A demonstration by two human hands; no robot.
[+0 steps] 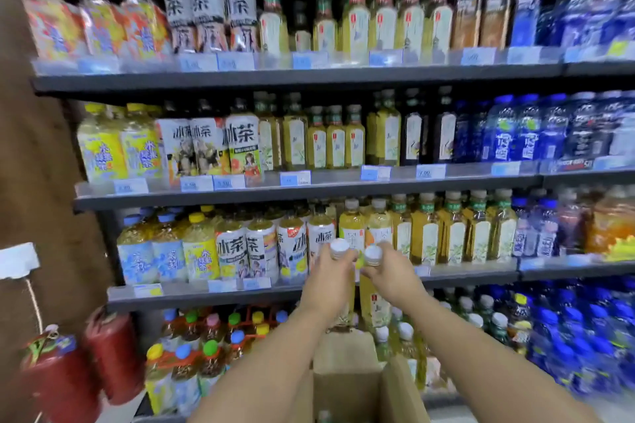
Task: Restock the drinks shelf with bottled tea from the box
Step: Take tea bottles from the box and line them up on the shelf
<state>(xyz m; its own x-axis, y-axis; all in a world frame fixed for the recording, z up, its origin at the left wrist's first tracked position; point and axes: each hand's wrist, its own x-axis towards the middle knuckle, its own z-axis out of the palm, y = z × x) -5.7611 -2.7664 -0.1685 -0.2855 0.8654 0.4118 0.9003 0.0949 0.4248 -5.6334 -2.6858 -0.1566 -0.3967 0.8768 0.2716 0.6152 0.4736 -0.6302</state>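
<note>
L hand (328, 273) is curled tight round the neck of the first tea bottle (339, 248), just under its white cap, w/ a bit of yellow-green body showing below the fist. R hand (390, 273) grips the second tea bottle (375, 306) the same way, fingers wrapped at the neck below the white cap. Both bottles are upright, side by side and close together, held up in front of the third shelf (206, 297) at its front edge, approx. mid-length. Behind them stand the stocked tea bottles (426, 233), similar yellow-green w/ pale labels. Iced-tea bottles (233, 247) w/ big black characters stand left of the hands on that shelf, and blue bottles (536, 237) stand toward its right end. Cardboard box (347, 385) sits open at bottom centre, between the forearms, near the lowest shelf; contents can't be made out.
</note>
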